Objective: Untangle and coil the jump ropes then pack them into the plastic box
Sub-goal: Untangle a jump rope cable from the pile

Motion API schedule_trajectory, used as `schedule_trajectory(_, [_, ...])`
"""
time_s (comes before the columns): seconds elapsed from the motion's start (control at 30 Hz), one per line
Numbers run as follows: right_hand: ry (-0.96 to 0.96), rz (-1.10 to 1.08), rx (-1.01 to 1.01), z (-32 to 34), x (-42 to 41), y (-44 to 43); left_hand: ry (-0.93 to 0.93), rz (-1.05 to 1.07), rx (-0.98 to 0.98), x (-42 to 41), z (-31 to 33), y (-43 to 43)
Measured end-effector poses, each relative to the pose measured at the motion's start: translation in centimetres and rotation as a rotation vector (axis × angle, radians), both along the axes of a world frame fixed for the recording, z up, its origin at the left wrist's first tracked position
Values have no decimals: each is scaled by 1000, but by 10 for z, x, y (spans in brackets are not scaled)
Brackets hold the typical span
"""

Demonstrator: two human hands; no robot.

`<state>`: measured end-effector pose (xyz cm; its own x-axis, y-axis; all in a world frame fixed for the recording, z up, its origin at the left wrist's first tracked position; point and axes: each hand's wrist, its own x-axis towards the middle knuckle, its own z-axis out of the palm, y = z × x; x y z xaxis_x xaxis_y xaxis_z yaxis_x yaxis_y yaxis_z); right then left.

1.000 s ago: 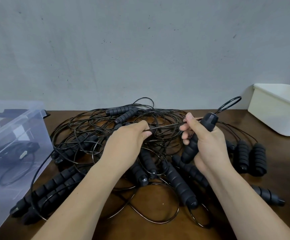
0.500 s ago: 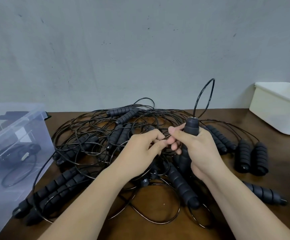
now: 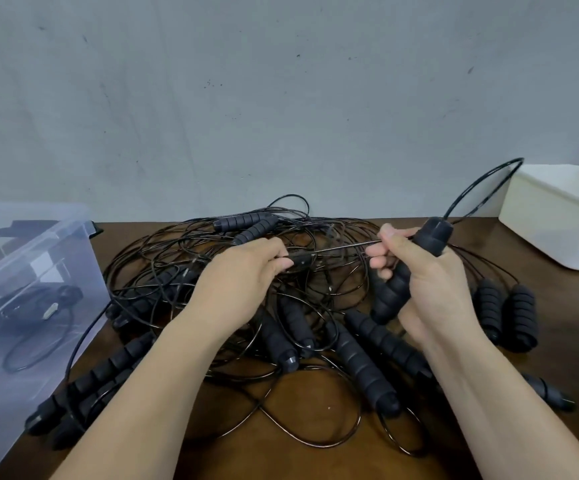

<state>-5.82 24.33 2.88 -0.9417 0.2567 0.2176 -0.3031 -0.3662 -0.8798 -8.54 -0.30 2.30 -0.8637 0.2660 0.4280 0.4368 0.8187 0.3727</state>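
Two hands hover over tangled black jump ropes (image 3: 298, 327) on the desk (image 3: 558, 344); the right hand (image 3: 430, 289) grips a tilted ribbed handle (image 3: 399, 282), its cord (image 3: 495, 168) looping up beside a white bin (image 3: 558, 216); the left hand (image 3: 243, 282) pinches a taut cord (image 3: 343, 249) running to the right hand; the clear plastic box (image 3: 39, 258) at left holds a coiled rope (image 3: 28, 310).

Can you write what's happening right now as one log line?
right hand: grips handle | left hand: pinches cord | jump ropes: tangled | plastic box: coiled rope inside
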Motion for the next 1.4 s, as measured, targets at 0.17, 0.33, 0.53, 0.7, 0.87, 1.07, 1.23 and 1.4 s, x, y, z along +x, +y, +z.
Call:
schedule_trajectory(0.17, [-24,23,-79,1,-2,1,21,13,10,-2,-5,-4])
schedule_trajectory(0.33, [-62,158,143,-12,3,-21,44,-112,55,13,-5,18])
schedule_trajectory(0.53, [-40,131,400,-23,2,-24,-139,-267,216,22,-13,34])
schedule_trajectory(0.7, [-10,120,365,-18,6,-21,-179,-320,307,20,-16,35])
schedule_trajectory(0.87, [20,48,266,-12,8,-20,4,-226,173,11,-9,26])
schedule_trajectory(1.07, [43,16,131,-2,11,-14,72,-111,54,7,-5,15])
schedule_trajectory(1.23, [83,-18,89,0,9,-9,97,-42,36,3,0,2])
schedule_trajectory(1.4, [76,-17,22,1,7,-8,134,-18,10,2,0,2])
